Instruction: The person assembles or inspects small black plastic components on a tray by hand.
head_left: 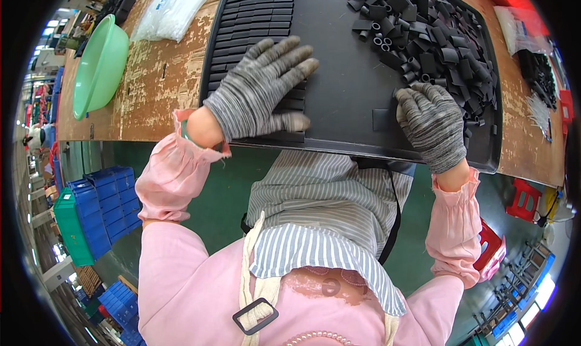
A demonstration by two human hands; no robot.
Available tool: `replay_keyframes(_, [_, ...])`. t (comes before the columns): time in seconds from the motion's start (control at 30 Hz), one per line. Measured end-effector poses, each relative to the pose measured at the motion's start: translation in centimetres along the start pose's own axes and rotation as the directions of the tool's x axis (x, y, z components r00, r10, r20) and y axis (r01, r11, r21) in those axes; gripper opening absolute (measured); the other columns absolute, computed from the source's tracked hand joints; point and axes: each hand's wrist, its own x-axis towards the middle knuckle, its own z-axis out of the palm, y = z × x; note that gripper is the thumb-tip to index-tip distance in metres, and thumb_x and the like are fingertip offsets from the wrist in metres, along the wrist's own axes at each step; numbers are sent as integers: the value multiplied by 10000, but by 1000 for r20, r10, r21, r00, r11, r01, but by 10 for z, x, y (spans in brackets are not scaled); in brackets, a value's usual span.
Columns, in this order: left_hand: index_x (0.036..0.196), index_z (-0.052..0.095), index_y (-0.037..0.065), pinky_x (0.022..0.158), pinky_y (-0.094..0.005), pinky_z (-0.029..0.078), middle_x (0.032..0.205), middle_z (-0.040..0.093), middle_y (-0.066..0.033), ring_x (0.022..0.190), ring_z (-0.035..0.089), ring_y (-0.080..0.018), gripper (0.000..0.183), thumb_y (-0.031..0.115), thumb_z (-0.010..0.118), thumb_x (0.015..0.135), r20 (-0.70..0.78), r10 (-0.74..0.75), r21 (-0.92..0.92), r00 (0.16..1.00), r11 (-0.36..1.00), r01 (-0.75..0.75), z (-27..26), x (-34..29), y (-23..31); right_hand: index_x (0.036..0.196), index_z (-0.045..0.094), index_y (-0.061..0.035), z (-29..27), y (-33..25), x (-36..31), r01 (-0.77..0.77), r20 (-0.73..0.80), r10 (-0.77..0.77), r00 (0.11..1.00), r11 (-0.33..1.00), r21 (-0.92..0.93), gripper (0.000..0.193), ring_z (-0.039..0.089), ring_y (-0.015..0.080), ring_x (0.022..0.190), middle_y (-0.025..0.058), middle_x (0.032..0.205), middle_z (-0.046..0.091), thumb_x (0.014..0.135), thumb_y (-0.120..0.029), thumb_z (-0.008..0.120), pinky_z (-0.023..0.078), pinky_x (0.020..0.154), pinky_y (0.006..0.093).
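Observation:
A large black tray lies on the worn wooden table. Along its left side, short black tubes are laid in tight, even rows. My left hand, in a grey knitted glove, rests over the near part of these rows with its fingers spread. At the tray's right is a loose heap of black tubes, some showing their round open ends. By the near edge of the heap, my gloved right hand has its fingers curled and drawn together; whatever they hold is hidden. One flat-looking black piece lies just left of it.
A green basin and clear plastic bags stand at the table's left. On the right are another plastic bag and more black parts. Blue crates and red stools are on the floor.

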Motion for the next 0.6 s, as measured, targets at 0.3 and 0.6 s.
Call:
replay_keyframes(0.3, [1298,406,31,1047,-409,270,1329,407,-145,1246,376,-300,709,479,586,778,64,-124,-184,990,974,134,-1,6,23,953,659,-55,-15,10,7,-389,31,560,828,535,750,160,600,127,745,57,828,637,795,-54,639,483,687,224])
replay_keyframes(0.6, [962,596,1,628,-224,507,770,624,-34,682,598,-90,163,108,622,842,34,-375,-981,927,164,103,13,97,19,966,653,-62,-22,20,45,-318,-9,512,859,547,774,192,633,147,759,83,847,666,777,-89,675,497,703,250])
